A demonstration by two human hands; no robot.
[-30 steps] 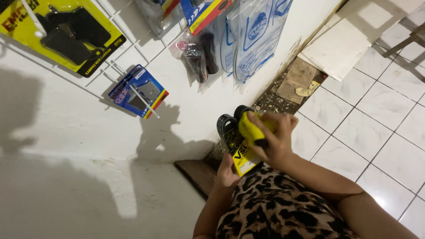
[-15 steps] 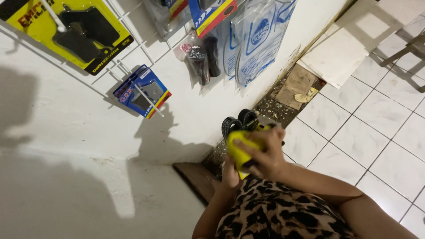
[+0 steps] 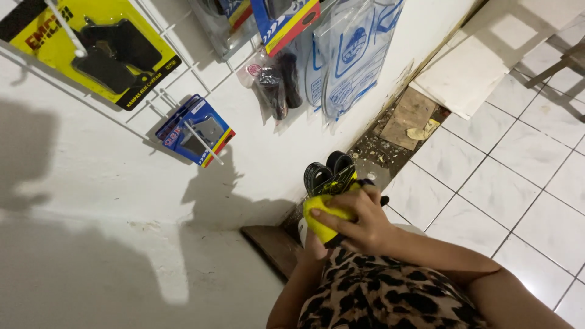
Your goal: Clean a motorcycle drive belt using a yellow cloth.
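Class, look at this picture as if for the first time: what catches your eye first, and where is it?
First comes the bright yellow package at bottom centre, gripped by the right hand, with the left hand underneath. Up the white wall, packs hang on a wire rack: a large yellow pack at top left and a small blue pack below it. To the right, broken floor tiles expose rubble along the wall.

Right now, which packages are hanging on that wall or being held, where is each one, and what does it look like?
Yellow card pack: top left, on a wire hook, dark parts inside.
Small blue card pack: below it, red and yellow edge, grey part.
Clear bag of black grips: upper centre.
Clear bags with blue print: right of it.
Blue, yellow and red card: top centre.
Yellow pack with black rings: held in right hand; left hand beneath.
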